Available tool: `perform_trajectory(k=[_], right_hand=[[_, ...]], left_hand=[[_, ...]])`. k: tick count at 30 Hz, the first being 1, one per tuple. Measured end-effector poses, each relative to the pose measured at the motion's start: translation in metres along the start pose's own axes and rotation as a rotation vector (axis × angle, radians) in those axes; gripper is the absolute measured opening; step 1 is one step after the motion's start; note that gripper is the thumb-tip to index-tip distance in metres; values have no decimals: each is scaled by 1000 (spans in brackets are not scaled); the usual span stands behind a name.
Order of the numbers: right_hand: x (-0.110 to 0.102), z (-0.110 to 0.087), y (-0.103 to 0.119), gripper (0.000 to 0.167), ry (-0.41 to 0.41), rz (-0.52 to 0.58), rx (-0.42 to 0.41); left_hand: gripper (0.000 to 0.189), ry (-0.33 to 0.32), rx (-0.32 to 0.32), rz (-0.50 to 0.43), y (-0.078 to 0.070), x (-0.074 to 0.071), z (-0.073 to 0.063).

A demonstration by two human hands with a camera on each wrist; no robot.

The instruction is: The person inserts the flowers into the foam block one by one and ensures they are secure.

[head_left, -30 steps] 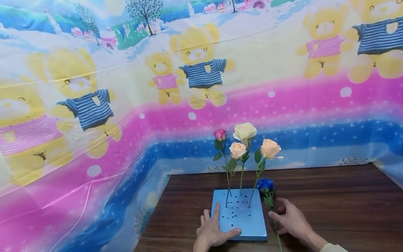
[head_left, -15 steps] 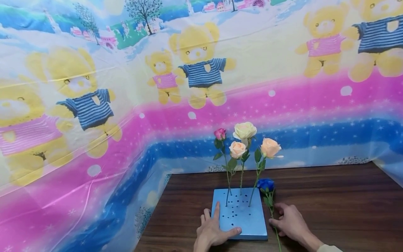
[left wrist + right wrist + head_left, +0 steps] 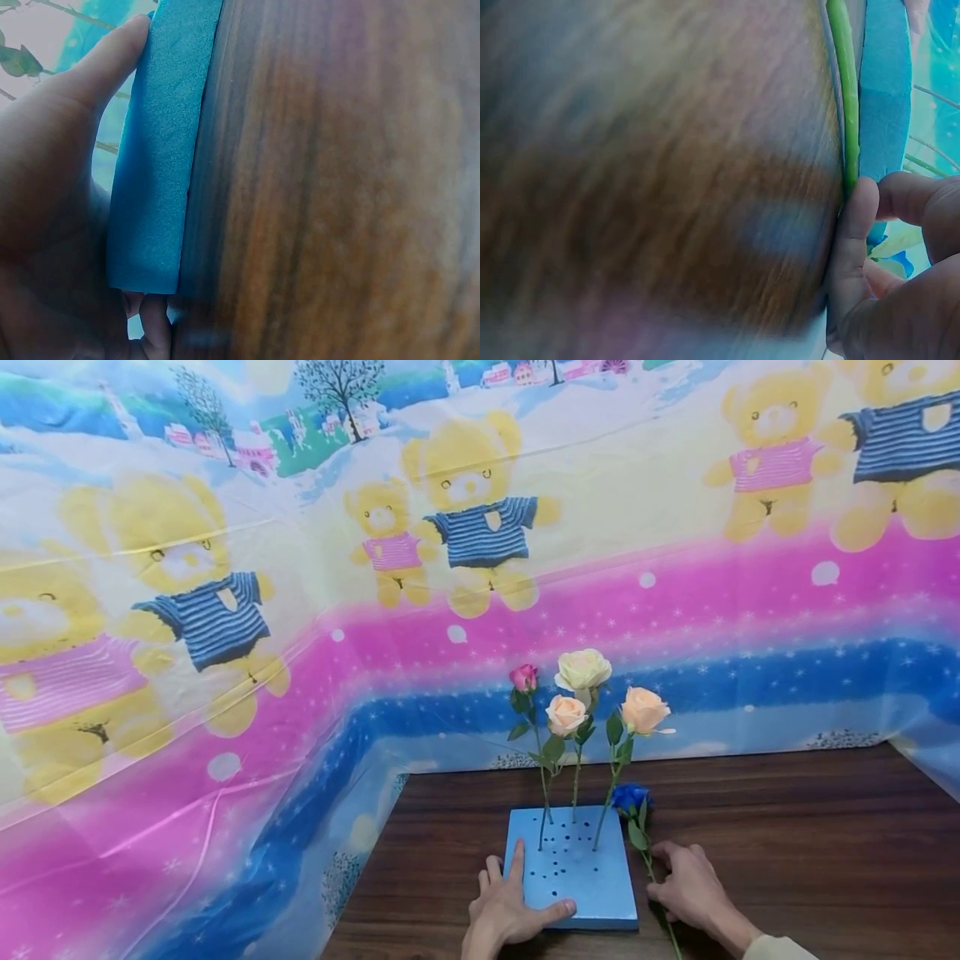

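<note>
My left hand [image 3: 510, 906] rests on the near left corner of a light blue foam board [image 3: 611, 893] dotted with small holes. Its index finger and thumb lie on the top, the other fingers along the left side; the left wrist view shows the thumb [image 3: 112, 64] at the board's edge. To the right of the board lies a blue rose [image 3: 632, 797], head away from me. My right hand [image 3: 690, 881] pinches its green stem [image 3: 846, 97] between thumb and fingers. Standing in the board are a pink rose [image 3: 524, 677], a white rose [image 3: 583, 669] and two peach roses [image 3: 644, 710].
The board sits on a dark wooden table [image 3: 810, 835]. Behind and to the left hangs a backdrop cloth [image 3: 420, 652] printed with teddy bears. The standing roses rise high above the board's far half.
My right hand's fingers have closed in on the stem. The blue rose has turned slightly, its leaves shifting and its stem's lower end moving right. My left hand stays on the board.
</note>
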State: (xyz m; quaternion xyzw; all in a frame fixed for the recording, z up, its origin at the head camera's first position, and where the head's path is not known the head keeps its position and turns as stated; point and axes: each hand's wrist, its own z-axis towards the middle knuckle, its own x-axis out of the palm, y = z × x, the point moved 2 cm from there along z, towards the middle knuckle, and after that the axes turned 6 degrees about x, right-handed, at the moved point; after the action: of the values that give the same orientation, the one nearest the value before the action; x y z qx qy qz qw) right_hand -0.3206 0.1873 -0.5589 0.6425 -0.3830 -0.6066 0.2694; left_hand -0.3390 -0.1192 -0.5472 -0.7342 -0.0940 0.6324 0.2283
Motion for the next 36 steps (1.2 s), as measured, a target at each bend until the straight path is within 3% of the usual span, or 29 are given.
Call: perform_trajectory(k=[4,12,15,19,28,36], right_hand=[[-1,0,1,56,-8,-9,-12],[-8,3,7,53,-57,-146,-37],[-11,0,10,53,-59,-115,-33],[-14,-4,16,52,-41,14,-14],[-24,-7,18,54,78,276,101],[-34,-4,14,57,-20,194,75]], left_hand=[[132,-5,-2,0,-1,0,0],[132,-9,-3,-12,-3,-1,-3],[132,-12,1,-9,-3,-1,-3],[131,-14,5,-7,-3,-2,-3],[132,-13,-3,-1,-3,-2,-2],[132,-3,-2,1,-2,-2,-1]])
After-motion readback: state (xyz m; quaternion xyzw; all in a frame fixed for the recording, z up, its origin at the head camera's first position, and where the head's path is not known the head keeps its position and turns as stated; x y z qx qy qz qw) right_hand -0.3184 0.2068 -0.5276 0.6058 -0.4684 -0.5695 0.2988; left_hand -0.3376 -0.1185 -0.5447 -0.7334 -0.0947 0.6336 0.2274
